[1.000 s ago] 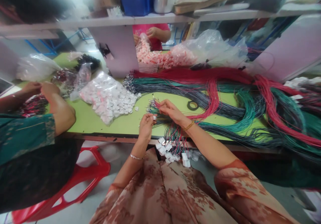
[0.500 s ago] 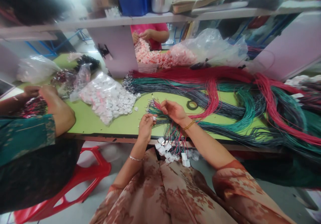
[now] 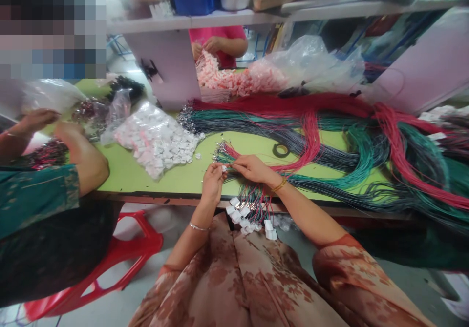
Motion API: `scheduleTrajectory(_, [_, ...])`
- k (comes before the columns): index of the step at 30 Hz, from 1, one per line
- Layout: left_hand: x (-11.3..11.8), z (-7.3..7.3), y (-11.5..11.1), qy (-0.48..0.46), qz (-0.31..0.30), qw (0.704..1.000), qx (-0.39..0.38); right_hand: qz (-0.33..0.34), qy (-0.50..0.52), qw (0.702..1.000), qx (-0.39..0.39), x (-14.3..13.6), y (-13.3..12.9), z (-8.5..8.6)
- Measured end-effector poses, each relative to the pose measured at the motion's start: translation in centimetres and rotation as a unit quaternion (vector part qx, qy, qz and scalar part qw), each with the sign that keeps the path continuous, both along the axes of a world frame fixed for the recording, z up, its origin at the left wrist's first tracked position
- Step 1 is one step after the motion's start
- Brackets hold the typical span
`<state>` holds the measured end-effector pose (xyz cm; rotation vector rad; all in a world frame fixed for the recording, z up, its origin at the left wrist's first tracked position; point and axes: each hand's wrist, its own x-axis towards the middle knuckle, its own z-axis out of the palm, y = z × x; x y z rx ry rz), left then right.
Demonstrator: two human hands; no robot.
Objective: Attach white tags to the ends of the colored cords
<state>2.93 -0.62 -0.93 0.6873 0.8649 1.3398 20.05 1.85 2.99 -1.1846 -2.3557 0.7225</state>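
Between the thumb and fingers of my left hand is a small white connector housing. My right hand is closed in a pinch just to the right of it, on what looks like a thin wire end at the housing. Behind my hands lie the metal-tipped ends of red and green wires on the green table. Below my right wrist, several wires with white connectors on them hang over the table's front edge.
A plastic bag of white housings lies to the left. Long red wire bundles and dark ones run rightward, with a black tape roll beside them. A co-worker's arm is at far left, above a red stool.
My right hand has come down and left from the wire tips to the white housing, its fingers now pinched. My left hand keeps holding the housing in nearly the same place.
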Motion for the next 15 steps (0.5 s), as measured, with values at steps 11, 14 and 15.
scheduleTrajectory(11, [-0.1, 0.0, -0.3, 0.049, -0.008, 0.999, 0.02, 0.016, -0.146, 0.988, 0.048, -1.0, -0.8, 1.3])
scheduleTrajectory(14, [-0.1, -0.1, -0.5, 0.107, -0.001, 0.993, 0.054, 0.013, -0.152, 0.988, 0.024, -1.1, -0.6, 1.1])
scheduleTrajectory(15, [-0.1, -0.1, -0.6, 0.124, 0.0, 0.99, 0.062, 0.016, -0.148, 0.989, 0.015, -1.2, -0.4, 1.0])
